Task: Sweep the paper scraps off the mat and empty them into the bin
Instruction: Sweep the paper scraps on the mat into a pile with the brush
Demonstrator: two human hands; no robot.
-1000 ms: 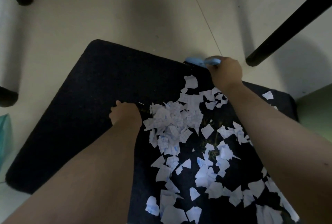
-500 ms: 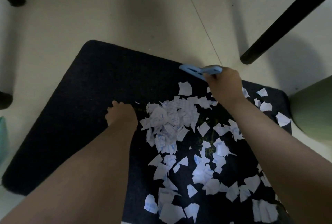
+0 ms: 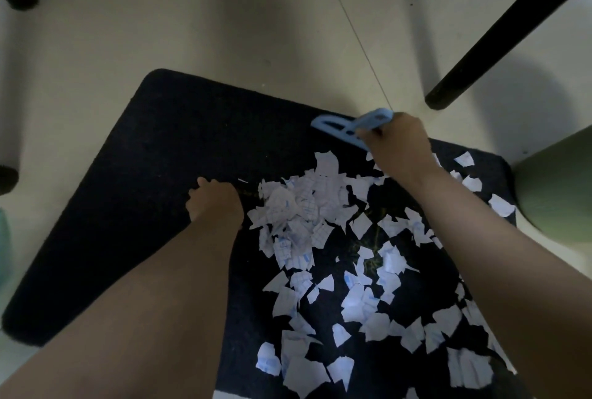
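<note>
1. The blue hand brush (image 3: 349,124) is gripped by its handle in the right hand (image 3: 398,147), fingers curled round it, at the far edge of the dark mat (image 3: 153,174).
2. The left hand (image 3: 216,201) is pressed onto the mat just beside the heaped scraps; whether its fingers are curled or flat cannot be told from this view.
3. The step in hand is judged to be sweeping: the brush is best drawn toward the heap in short, low strokes, so that light pieces are gathered rather than flicked onto the floor (image 3: 192,30).
4. The mat is best kept pinned by the left hand, since it could slide or ruck under the strokes.
5. The paper scraps (image 3: 298,206) are seen as torn white pieces with faint blue printing, heaped at the mat's middle and scattered thinly over its near and right parts.
6. A few scraps (image 3: 472,182) lie near the right edge and would be best swept inward first.
7. A green rounded object (image 3: 557,187), possibly the bin, stands just beside the mat's right corner.
</note>
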